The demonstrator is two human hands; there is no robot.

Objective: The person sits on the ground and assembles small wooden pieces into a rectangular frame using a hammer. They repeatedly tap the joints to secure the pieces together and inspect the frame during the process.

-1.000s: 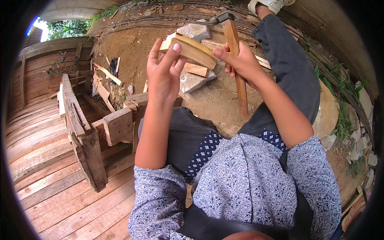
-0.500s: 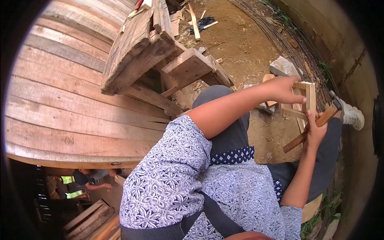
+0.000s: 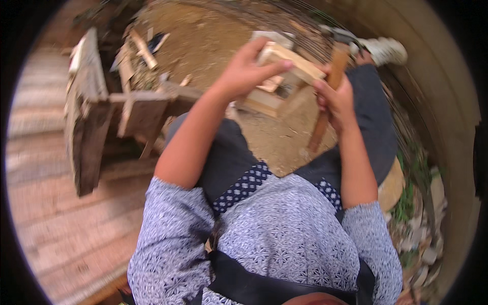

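A small frame of pale wooden strips [image 3: 300, 64] is held up between my two hands, tilted over the dirt ground. My left hand [image 3: 246, 71] grips its far left corner, with the thumb lying along the top strip. At the frame's right end, my right hand [image 3: 339, 101] pinches the strip with thumb and fingers. That same hand also has a hammer [image 3: 319, 132] against its palm. The hammer's brown wooden handle slants past the hand, its dark metal head up near my shoe. Motion blur softens the fingers and the frame's joints.
On the left stands a rough wooden bench [image 3: 84, 122] beside a plank surface [image 3: 48, 218]. Wood scraps [image 3: 144, 49] lie on the ground ahead. Thin rods [image 3: 300, 43] run along the wall [image 3: 442, 101] on the right, near my white shoe [image 3: 384, 51]. Rubble and weeds sit at lower right.
The head view has swung to the right, so the bench now appears farther left. The frame and hammer, still in my hands, appear nearer the middle, and the frame has turned and tilted.
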